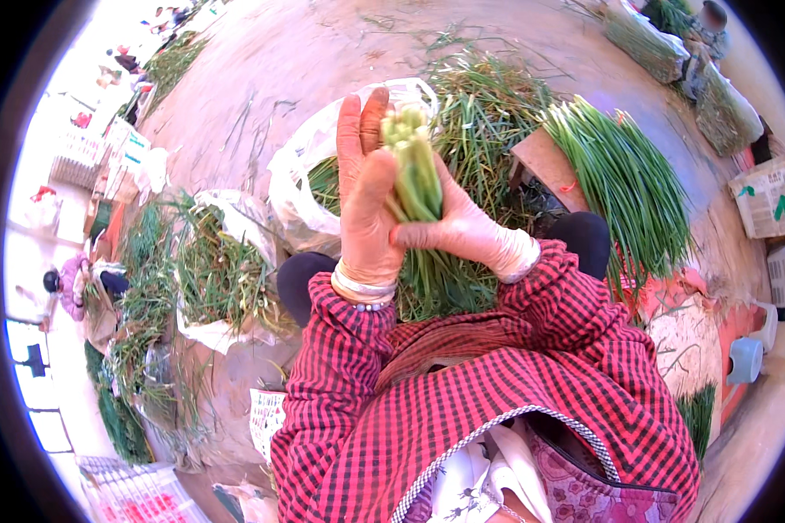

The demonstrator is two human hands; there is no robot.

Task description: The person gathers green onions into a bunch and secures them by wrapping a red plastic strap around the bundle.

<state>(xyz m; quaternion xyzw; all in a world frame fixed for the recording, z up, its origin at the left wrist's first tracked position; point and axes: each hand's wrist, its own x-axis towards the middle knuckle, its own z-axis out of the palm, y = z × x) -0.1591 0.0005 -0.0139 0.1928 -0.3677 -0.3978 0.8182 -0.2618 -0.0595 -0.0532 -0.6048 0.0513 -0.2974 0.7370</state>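
Observation:
My right hand (pixel 462 225), in a thin soiled glove, is wrapped round a bunch of garlic chives (pixel 417 174) in front of me. The pale cut ends point up and away, slightly blurred, and the green leaves hang down below my wrists. My left hand (pixel 364 196), gloved too, lies against the bunch's left side with its fingers stretched out. Beyond the hands is a white plastic bag (pixel 292 166) with loose greens in it. A large heap of loose chives (pixel 488 105) spreads on the floor behind the bunch.
A thick pile of neatly aligned chives (pixel 624 174) rests on a low board (pixel 549 166) at my right. More loose greens (pixel 222 270) lie on sheeting at the left. Cartons (pixel 769 196) and a blue cup-like container (pixel 745 360) stand far right. Another person (pixel 74 283) sits far left.

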